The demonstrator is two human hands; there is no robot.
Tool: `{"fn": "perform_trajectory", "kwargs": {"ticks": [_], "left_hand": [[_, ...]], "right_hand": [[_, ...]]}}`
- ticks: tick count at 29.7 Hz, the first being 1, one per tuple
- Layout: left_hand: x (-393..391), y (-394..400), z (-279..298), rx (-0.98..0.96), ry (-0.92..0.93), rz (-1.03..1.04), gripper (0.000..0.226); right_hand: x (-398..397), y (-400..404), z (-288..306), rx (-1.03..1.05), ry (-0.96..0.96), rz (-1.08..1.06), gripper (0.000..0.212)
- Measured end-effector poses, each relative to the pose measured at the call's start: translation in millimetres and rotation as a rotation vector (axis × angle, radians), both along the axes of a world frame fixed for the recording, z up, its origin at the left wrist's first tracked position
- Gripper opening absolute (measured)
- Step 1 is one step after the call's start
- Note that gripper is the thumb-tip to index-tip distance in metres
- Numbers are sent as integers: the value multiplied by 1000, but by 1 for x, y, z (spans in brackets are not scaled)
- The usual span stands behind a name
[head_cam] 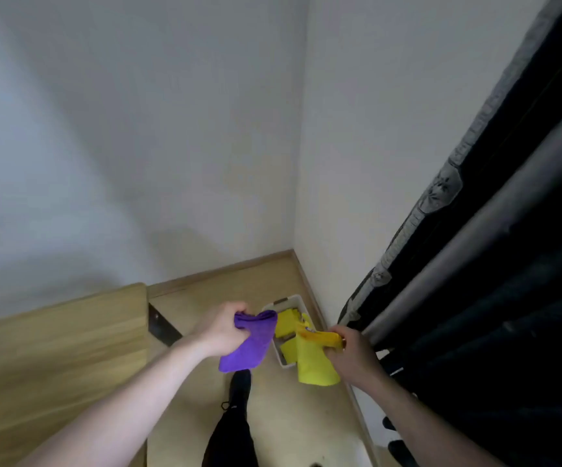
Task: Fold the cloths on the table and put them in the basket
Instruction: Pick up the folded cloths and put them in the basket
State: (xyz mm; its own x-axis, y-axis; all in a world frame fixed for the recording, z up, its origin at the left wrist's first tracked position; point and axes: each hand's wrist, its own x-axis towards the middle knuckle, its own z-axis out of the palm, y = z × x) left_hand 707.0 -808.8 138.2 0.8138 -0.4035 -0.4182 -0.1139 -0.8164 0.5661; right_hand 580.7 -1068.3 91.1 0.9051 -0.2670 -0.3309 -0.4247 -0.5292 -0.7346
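Observation:
My left hand (pixel 221 332) grips a folded purple cloth (pixel 251 345) by its top edge, and the cloth hangs down in the air. My right hand (pixel 352 348) pinches a folded yellow cloth (pixel 313 358) at its top, and that cloth hangs too. Both cloths are held above a white basket (pixel 284 303) that stands on the floor in the room's corner. Yellow cloth (pixel 286 321) lies inside the basket, partly hidden behind the two hanging cloths.
A light wooden table (pixel 53 358) fills the lower left, its edge close to my left forearm. White walls meet behind the basket. A dark curtain (pixel 508 264) hangs at the right. My dark-clothed leg and shoe (pixel 239 399) stand on the wooden floor below the cloths.

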Motion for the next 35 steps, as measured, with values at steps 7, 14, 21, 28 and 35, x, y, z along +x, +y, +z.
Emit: {"fn": "perform_trajectory", "kwargs": {"ticks": [7,14,21,28,35], "left_hand": [[119,-25,-52,9,121,-158,11],[214,-57,-114,80,224,-319,23],[268,-104,-184,174,267,-400,26],[292,-141,-284,243,291,-462,28],[314,-160,-382,264,292,-465,30]], "right_hand": [[69,10,-31,46,80,-206,25],[123,17,-79,114,247,-373,22],[166,1,-139,149,334,-445,10],[192,-18,-242,246,466,-511,17],[221,-34,-338,265,486,-547,17]]}}
